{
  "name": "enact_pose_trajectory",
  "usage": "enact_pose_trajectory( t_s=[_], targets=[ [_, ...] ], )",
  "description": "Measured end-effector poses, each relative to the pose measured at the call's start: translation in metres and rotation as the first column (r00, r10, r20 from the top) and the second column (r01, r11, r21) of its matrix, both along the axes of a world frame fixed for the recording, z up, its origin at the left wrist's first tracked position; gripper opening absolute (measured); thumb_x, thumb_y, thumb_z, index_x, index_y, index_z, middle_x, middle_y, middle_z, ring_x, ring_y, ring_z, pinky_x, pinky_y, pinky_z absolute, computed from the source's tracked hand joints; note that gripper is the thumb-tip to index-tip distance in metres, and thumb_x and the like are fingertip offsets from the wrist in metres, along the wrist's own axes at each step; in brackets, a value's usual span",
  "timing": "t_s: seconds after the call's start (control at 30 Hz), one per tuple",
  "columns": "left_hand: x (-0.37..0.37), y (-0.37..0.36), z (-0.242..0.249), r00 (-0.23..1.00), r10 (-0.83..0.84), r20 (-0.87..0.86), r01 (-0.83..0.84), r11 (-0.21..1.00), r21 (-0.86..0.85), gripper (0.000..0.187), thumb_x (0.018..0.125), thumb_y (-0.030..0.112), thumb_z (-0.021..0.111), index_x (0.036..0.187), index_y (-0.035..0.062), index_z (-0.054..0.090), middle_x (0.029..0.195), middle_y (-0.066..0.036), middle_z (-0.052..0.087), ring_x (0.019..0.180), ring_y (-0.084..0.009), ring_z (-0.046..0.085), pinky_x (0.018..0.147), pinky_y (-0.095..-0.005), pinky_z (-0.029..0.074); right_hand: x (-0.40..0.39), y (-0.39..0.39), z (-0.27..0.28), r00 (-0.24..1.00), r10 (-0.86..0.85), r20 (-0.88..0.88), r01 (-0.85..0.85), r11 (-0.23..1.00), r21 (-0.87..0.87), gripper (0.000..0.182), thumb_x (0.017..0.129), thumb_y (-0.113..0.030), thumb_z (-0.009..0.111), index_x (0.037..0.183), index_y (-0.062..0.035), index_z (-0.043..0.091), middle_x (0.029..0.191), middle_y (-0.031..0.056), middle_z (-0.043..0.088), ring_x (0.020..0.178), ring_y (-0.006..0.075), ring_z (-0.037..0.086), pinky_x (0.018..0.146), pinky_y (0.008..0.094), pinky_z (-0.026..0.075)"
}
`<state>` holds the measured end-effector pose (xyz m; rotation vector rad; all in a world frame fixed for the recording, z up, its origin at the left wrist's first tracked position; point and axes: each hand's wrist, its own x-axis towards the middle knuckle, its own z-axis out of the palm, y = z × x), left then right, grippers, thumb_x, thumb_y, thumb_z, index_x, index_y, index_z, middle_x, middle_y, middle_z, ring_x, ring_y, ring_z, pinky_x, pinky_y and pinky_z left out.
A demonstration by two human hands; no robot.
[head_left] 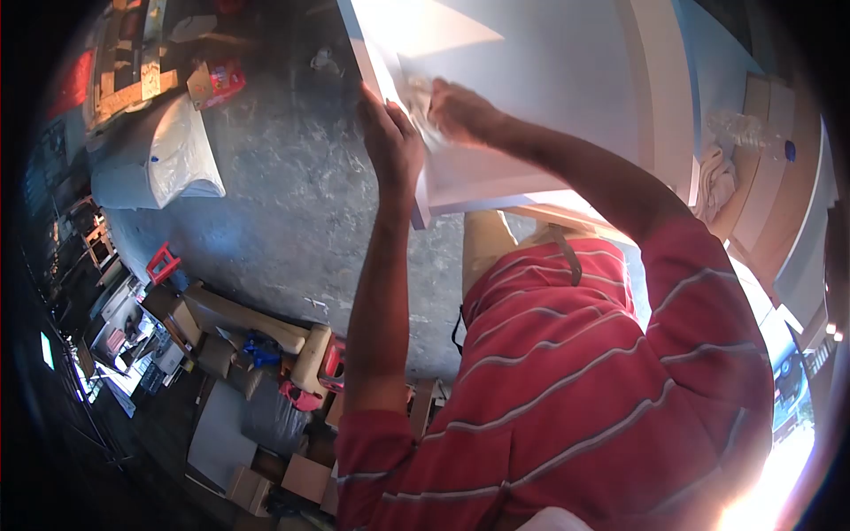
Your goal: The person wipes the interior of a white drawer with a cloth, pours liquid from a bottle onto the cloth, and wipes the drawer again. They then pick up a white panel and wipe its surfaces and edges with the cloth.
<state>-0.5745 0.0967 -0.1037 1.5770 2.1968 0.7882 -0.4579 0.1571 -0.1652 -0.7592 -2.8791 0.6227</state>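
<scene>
A large white box-like piece of furniture [567, 97], possibly a cabinet, stands in front of me with its raised edges towards me. My left hand [392, 142] grips its left edge, thumb on the near side and part of the fingers hidden behind the board. Just inside that edge, my right hand [465, 113] is closed around a pale, crumpled cloth [416, 97] and presses it near the board's inner face. The cloth is slightly blurred and partly hidden by the fingers. The two hands are close together but apart.
Another bundled cloth [715, 181] lies by the furniture's right side, near tan boards [761, 168]. A plastic-wrapped white piece [159, 159] stands on the grey concrete floor [283, 195] at left. A red stool [163, 264], boxes [310, 478] and bags fill the lower left.
</scene>
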Motion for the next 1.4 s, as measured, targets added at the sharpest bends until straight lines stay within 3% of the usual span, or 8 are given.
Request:
enact_pose_trajectory(
  t_s=[0.23,0.5,0.77,0.83,0.93,1.23,1.3,1.4],
  targets=[
    [-0.001,0.002,-0.004,0.998,-0.019,-0.067,0.022,0.999,0.041,0.045,0.093,0.007,0.036,0.133,-0.0112,0.025,0.124,-0.034,0.039,0.113,-0.0477,0.044,0.091,-0.0478,0.040,0.017,-0.047,0.032,0.985,-0.014,0.173,0.161,0.445,-0.881,0.024,0.081,-0.026,0.061,0.084,-0.0033,0.068,0.075,0.0151,0.065,0.089,0.0315,0.058,0.071,0.0408,0.045],
    [-0.003,0.001,-0.005,1.000,-0.001,-0.028,0.001,1.000,0.008,0.047,0.094,0.010,0.037,0.134,-0.0115,0.024,0.128,-0.034,0.036,0.117,-0.0470,0.042,0.093,-0.0473,0.042,0.112,-0.048,0.060,0.835,0.253,0.488,0.073,0.828,-0.556,0.040,0.095,-0.040,0.040,0.125,-0.0179,0.056,0.113,0.0134,0.062,0.108,0.0351,0.052,0.091,0.0465,0.043],
    [-0.016,-0.004,-0.003,0.951,0.084,0.299,-0.083,0.996,-0.016,0.051,0.096,0.026,0.038,0.135,-0.0067,0.030,0.132,-0.023,0.040,0.119,-0.0337,0.045,0.100,-0.0382,0.035,0.066,-0.069,0.061,0.932,-0.343,0.119,0.221,0.275,-0.936,0.031,0.092,-0.030,0.050,0.103,-0.0038,0.061,0.092,0.0201,0.065,0.080,0.0346,0.062,0.078,0.0443,0.048],
    [-0.031,-0.010,0.007,0.663,0.143,0.735,-0.006,0.982,-0.186,0.044,0.098,0.026,0.033,0.130,-0.0042,0.038,0.125,-0.019,0.046,0.114,-0.0294,0.046,0.097,-0.0363,0.035,0.014,-0.089,0.034,0.786,-0.616,0.063,0.187,0.140,-0.972,0.035,0.092,-0.029,0.047,0.103,0.0013,0.059,0.084,0.0219,0.064,0.081,0.0375,0.062,0.079,0.0443,0.048],
    [-0.028,-0.016,-0.006,0.770,0.087,0.632,0.003,0.990,-0.140,0.042,0.100,0.026,0.028,0.127,-0.0024,0.042,0.123,-0.017,0.047,0.112,-0.0264,0.045,0.096,-0.0352,0.034,-0.039,-0.117,0.043,0.580,-0.814,0.034,0.491,0.317,-0.811,0.039,0.092,-0.023,0.040,0.112,0.0091,0.051,0.106,0.0286,0.055,0.100,0.0429,0.054,0.091,0.0459,0.042],
    [-0.007,-0.018,0.007,0.608,0.061,0.791,0.000,0.997,-0.076,0.049,0.101,0.033,0.029,0.138,0.0019,0.028,0.136,-0.014,0.038,0.124,-0.0220,0.040,0.105,-0.0339,0.030,-0.080,0.010,0.018,0.370,-0.878,-0.304,0.172,0.387,-0.906,0.025,0.091,-0.020,0.043,0.100,0.0009,0.054,0.096,0.0225,0.058,0.090,0.0391,0.055,0.076,0.0460,0.044],
    [-0.020,-0.020,-0.015,0.623,0.014,0.782,0.018,0.999,-0.032,0.048,0.101,0.035,0.029,0.138,0.0026,0.029,0.134,-0.013,0.039,0.123,-0.0215,0.040,0.104,-0.0341,0.032,-0.069,-0.006,0.006,0.581,-0.612,-0.537,0.227,0.755,-0.615,0.044,0.090,-0.023,0.039,0.127,0.0009,0.042,0.125,0.0297,0.045,0.122,0.0452,0.037,0.099,0.0467,0.033],
    [-0.023,-0.022,-0.015,0.619,0.054,0.784,0.003,0.997,-0.071,0.045,0.102,0.033,0.026,0.133,0.0031,0.034,0.127,-0.013,0.044,0.120,-0.0209,0.043,0.101,-0.0349,0.035,-0.038,-0.076,0.023,0.521,-0.751,-0.405,0.097,0.523,-0.847,0.048,0.093,-0.025,0.038,0.131,0.0042,0.035,0.125,0.0302,0.044,0.123,0.0435,0.036,0.104,0.0445,0.029]
  ],
)
